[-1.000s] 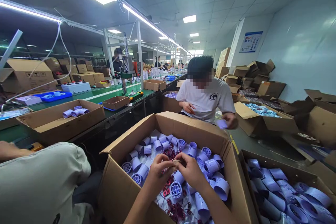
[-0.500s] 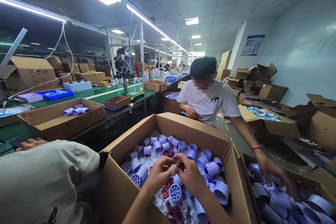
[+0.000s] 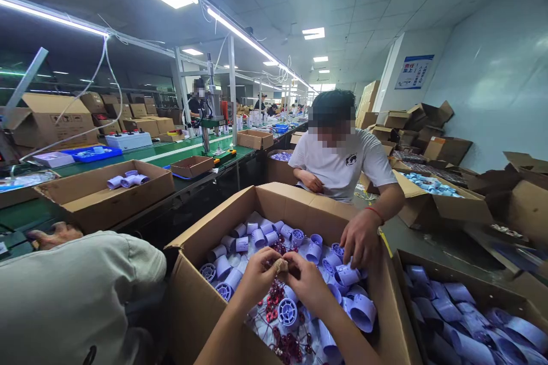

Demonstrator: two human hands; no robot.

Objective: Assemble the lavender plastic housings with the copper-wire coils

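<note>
My left hand (image 3: 258,276) and right hand (image 3: 309,280) pinch a small tan piece (image 3: 281,265) between their fingertips; it looks light and stiff, best gripped by its edges.

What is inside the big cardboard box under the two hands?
The cardboard box holds many pale purple plastic tubes and dark red wire coils. A co-worker's hand reaches in at the far right. The box's bottom is covered by the parts.
</note>
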